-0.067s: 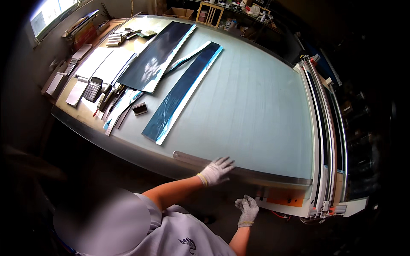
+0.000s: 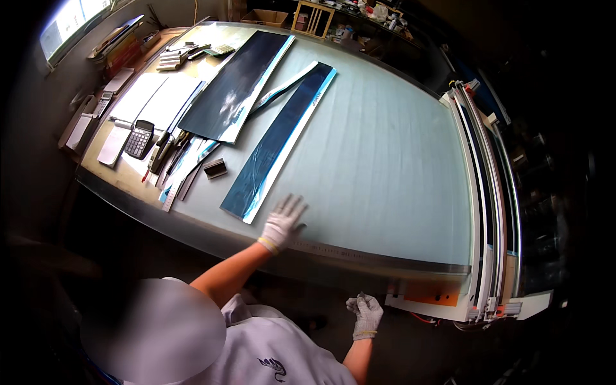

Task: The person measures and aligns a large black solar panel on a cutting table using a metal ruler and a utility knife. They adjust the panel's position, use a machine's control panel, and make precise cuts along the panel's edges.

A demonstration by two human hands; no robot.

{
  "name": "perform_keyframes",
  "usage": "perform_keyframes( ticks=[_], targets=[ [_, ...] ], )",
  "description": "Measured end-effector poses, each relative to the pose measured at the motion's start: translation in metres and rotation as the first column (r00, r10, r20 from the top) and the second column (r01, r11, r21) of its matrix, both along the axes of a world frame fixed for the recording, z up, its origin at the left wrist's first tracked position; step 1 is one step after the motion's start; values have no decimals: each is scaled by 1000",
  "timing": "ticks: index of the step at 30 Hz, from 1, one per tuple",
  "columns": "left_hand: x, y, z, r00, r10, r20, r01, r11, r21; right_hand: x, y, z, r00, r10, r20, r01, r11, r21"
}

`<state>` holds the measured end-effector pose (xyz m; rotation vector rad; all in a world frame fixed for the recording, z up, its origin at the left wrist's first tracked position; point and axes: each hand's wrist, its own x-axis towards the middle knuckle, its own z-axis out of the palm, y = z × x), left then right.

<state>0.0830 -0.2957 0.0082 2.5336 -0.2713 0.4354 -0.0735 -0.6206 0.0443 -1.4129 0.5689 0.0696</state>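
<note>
My left hand (image 2: 282,226), in a white knit glove, is over the table's near edge with its fingers spread. It holds nothing that I can see. Just right of it, a long metal ruler (image 2: 330,251) lies along that edge; whether the hand touches it, I cannot tell. Beyond the fingertips is the near end of a narrow dark-blue film-covered strip (image 2: 276,151) with a white border. My right hand (image 2: 367,314), gloved too, hangs in front of the table. Its fingers are pinched together, with a small greyish tip showing that is too small to name.
A wider dark sheet (image 2: 237,86) lies farther left, near a small dark block (image 2: 215,168). A calculator (image 2: 138,139), papers (image 2: 151,96) and hand tools (image 2: 168,151) fill the table's left side. A long rail assembly (image 2: 481,199) bounds the right side.
My left hand has moved left and farther onto the table. The ruler's left end, seen before, is now out of sight, and its marked length shows farther right. My right hand stays pinched.
</note>
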Motion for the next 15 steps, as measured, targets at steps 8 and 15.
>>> perform_keyframes(
  ticks=[8,15],
  targets=[
    [24,286,-50,862,496,109,-508,841,187,31,103,55,981,184,64,-169,968,-184],
    [48,242,-21,872,401,-282,-483,609,-629,46,158,99,957,257,132,-234,958,-168]
  ],
)
